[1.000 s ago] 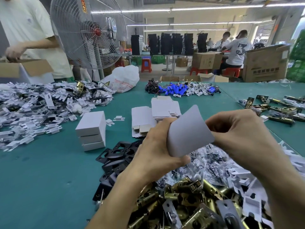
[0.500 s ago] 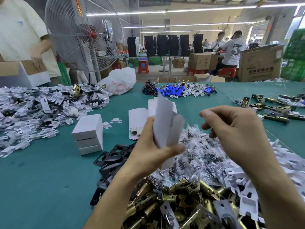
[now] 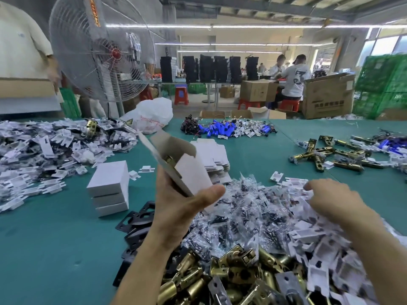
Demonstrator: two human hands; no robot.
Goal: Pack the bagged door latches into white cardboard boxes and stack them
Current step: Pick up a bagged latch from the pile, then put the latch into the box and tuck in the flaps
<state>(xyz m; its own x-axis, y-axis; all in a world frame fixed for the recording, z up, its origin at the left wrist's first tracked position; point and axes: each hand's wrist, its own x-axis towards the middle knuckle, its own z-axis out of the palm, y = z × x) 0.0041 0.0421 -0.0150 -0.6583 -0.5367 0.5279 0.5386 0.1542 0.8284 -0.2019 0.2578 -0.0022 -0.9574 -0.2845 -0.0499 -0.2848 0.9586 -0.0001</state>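
Observation:
My left hand [image 3: 179,203] grips an opened white cardboard box [image 3: 176,161] above the table, its flaps up and a brass latch end showing inside. My right hand [image 3: 332,202] reaches down onto the pile of small clear plastic bags [image 3: 248,214] and white card inserts [image 3: 308,234], fingers spread, holding nothing I can see. Three closed white boxes [image 3: 109,187] are stacked to the left. Flat unfolded box blanks [image 3: 214,155] lie behind the held box. Brass door latches [image 3: 237,271] are heaped at the near edge.
Black metal plates [image 3: 136,223] lie left of the latch heap. A big pile of white inserts [image 3: 44,155] covers the left of the green table [image 3: 55,249]. More brass latches [image 3: 326,155] lie far right, blue cylinders [image 3: 222,129] at the back, with a standing fan [image 3: 103,53] and a white bag [image 3: 152,116].
The right hand let go of the box and dropped to the right onto the bag pile. The left hand turned the box so its open end faces up.

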